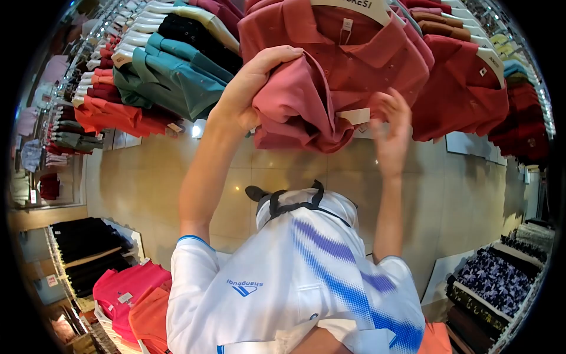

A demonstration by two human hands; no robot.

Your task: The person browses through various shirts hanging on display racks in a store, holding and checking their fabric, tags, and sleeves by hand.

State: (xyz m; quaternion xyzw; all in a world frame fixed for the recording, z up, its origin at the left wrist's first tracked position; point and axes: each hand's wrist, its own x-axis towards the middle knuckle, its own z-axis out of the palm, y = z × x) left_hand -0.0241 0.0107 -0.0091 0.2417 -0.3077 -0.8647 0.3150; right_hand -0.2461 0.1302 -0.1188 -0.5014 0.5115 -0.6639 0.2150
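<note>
A rose-red polo shirt (365, 65) hangs on a pale hanger (354, 7) in front of me, its collar and buttons facing up. Gathered into a bunch, a lighter pink part of a shirt (289, 109) is gripped by my left hand (250, 88), fingers over its top edge. A white tag (355, 116) sticks out to the right of the bunched cloth. Close beside that tag is my right hand (392, 127), slightly blurred, its fingers bent and apart with nothing seen between them.
Teal shirts (177, 71) and other garments hang at left, more red shirts (457, 88) at right. Behind me are a bright pink shirt (127, 295), dark folded clothes (88, 242) and patterned garments (492, 277). Below is a shiny tiled floor (159, 183).
</note>
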